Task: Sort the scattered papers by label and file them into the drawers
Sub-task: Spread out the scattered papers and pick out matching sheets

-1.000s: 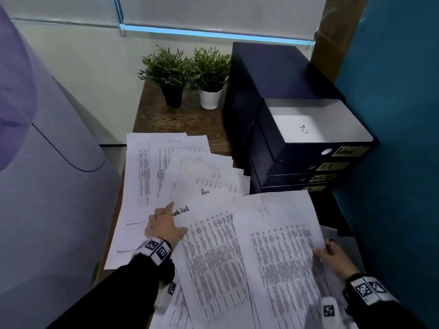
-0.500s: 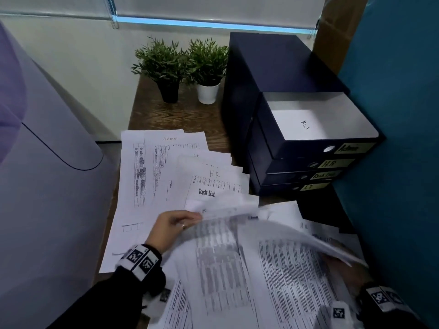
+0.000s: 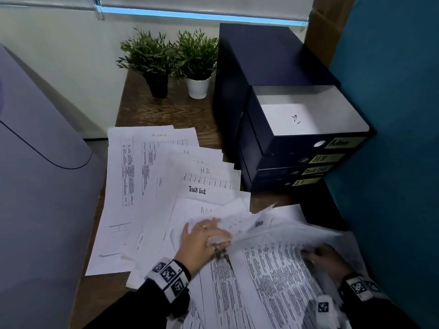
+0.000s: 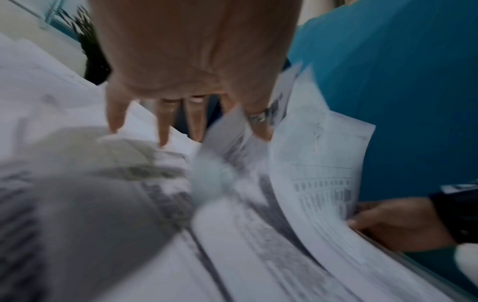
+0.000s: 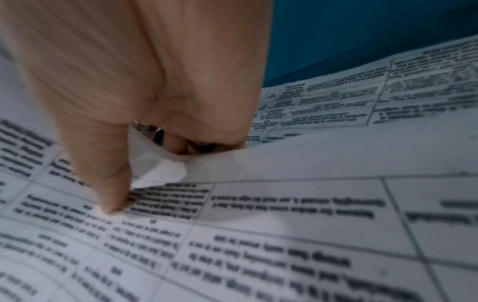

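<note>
Labelled sheets fan across the wooden table (image 3: 171, 112): an Admin sheet (image 3: 161, 143), an HR sheet (image 3: 204, 172) and a Task List sheet (image 3: 202, 193). My left hand (image 3: 204, 236) (image 4: 181, 122) spreads straight fingers on the pile at the edge of several lifted sheets (image 3: 285, 231). My right hand (image 3: 325, 257) (image 5: 155, 143) pinches the near corner of those sheets, thumb pressing a printed table sheet (image 3: 268, 276). The dark drawer unit (image 3: 273, 62) has its top Admin drawer (image 3: 294, 148) pulled out with one white sheet (image 3: 289, 118) inside. The HR, Task List and IT drawers below are closed.
Two potted plants (image 3: 152, 58) (image 3: 197, 55) stand at the back of the table, left of the drawer unit. A teal partition (image 3: 392, 115) walls the right side. A large pale grey surface (image 3: 35, 186) borders the table's left edge.
The top sheets have been lifted from flat and bent towards the right. My left hand slid right onto the pile beneath them, uncovering a sheet headed "Ad". My right hand now grips their near corner.
</note>
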